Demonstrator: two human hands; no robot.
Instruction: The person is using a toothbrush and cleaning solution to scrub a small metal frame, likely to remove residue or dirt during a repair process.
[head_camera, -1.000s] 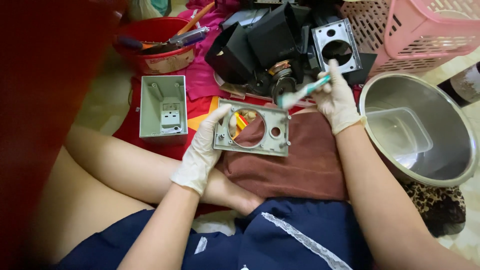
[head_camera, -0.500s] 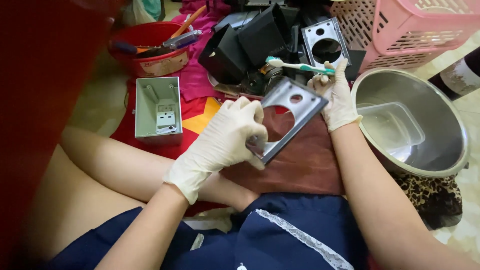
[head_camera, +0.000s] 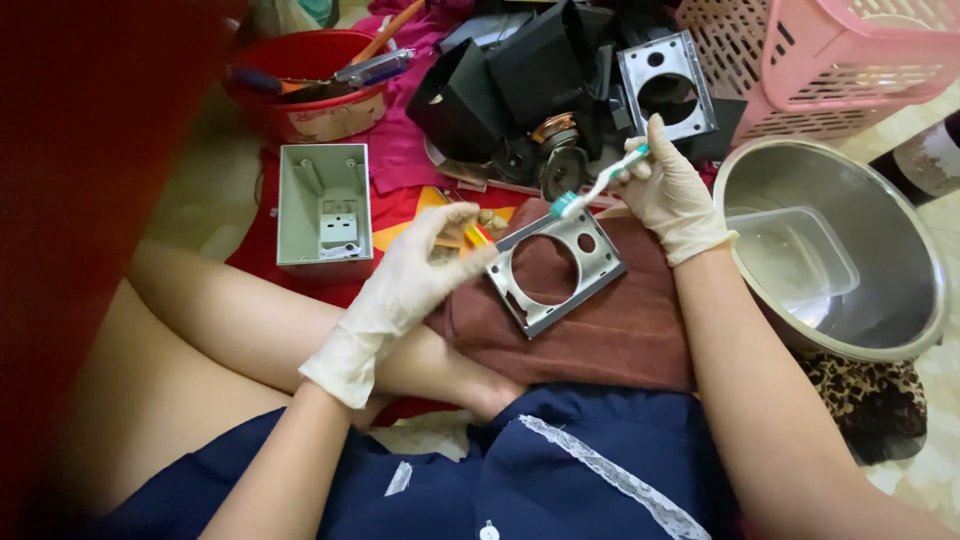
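Observation:
A grey metal plate with one large round hole and a small one lies on a brown towel over my leg. My gloved left hand holds the plate by its left edge. My gloved right hand grips a white and teal toothbrush, whose bristle head touches the plate's upper edge.
A steel bowl holding a clear plastic tub stands at the right. A grey box housing lies at the left, a red bucket with tools behind it. Black parts and a second metal plate pile at the back, beside a pink basket.
My left hand had lifted and tilted the plate up; now the plate lies flat on the towel again. The toothbrush has come down from above to the plate's top edge.

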